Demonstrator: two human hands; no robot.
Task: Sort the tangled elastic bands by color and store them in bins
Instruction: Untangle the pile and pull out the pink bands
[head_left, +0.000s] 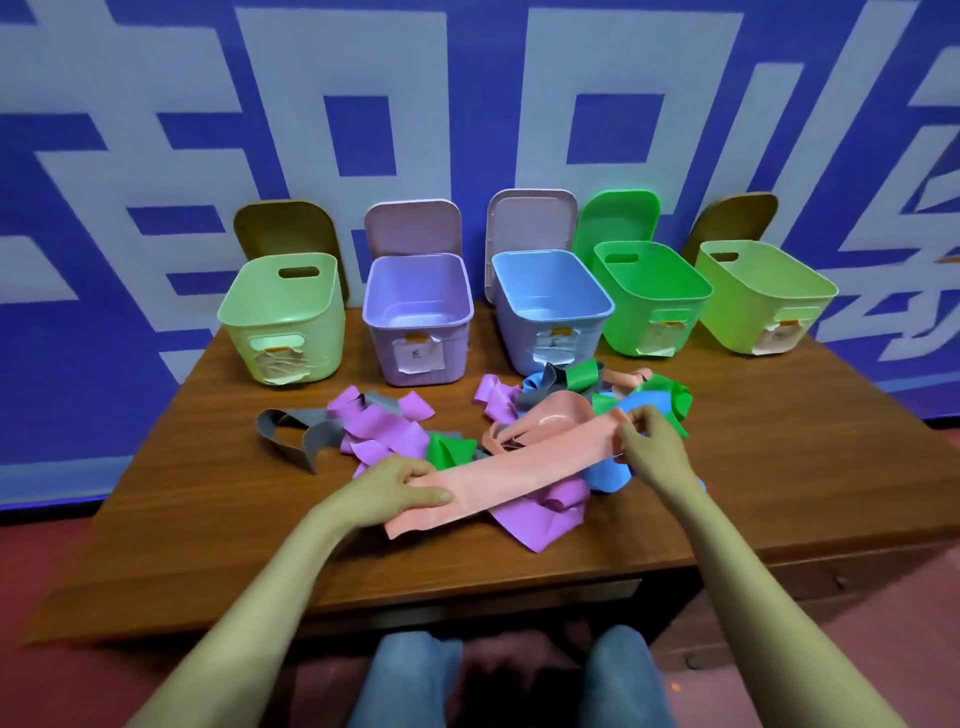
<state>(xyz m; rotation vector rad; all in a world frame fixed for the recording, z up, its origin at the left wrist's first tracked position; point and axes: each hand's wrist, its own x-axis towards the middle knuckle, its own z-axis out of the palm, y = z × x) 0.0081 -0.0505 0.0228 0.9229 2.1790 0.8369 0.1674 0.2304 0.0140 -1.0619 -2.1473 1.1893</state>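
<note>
Centrally, a long salmon-pink elastic band (519, 470) is held stretched flat between two bare hands above a wooden table (208, 493). Its near end is pinched by the left hand (395, 491), with the thumb laid on top and the fingers curled beneath; a short tail of band lies past the grip. Its far end is gripped by the right hand (652, 441), whose fingers are curled round the band's edge.

Under and around the pink band, a tangled pile is spread on the table. Purple bands (379, 431) are seen to the left and just beneath it, grey bands (296, 431) at the far left, green bands (449, 449) in the middle and blue bands (608, 473) under the right hand.

Five open bins are lined up along the table's back edge, well apart from the hands. From left to right they are a pale green bin (283, 322), a lilac bin (418, 322), a light blue bin (550, 306), a bright green bin (649, 301) and a yellow-green bin (758, 301). A paper label is fixed to each front.
</note>
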